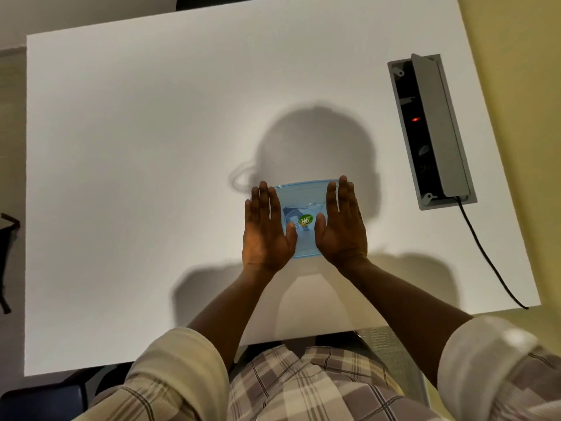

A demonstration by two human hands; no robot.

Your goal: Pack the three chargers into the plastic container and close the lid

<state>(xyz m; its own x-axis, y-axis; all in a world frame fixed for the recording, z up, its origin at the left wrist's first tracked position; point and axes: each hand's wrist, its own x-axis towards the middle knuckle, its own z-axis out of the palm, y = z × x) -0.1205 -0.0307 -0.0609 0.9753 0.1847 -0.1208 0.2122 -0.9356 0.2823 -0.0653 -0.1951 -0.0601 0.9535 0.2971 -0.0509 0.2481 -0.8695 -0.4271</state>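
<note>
A translucent blue plastic container point(303, 205) sits on the white table point(136, 177) with its lid on; a round green and yellow sticker point(305, 220) marks the lid. Pale shapes show dimly through the lid, and I cannot make out individual chargers. My left hand point(265, 230) lies flat on the lid's left side, fingers straight. My right hand point(343, 226) lies flat on the right side in the same way. Both palms rest on the lid without gripping it.
A grey cable box point(437, 132) with its flap raised is set into the table at the right; a red light glows inside. A black cable point(485, 259) runs from it over the table's near right edge. My plaid lap is below the front edge.
</note>
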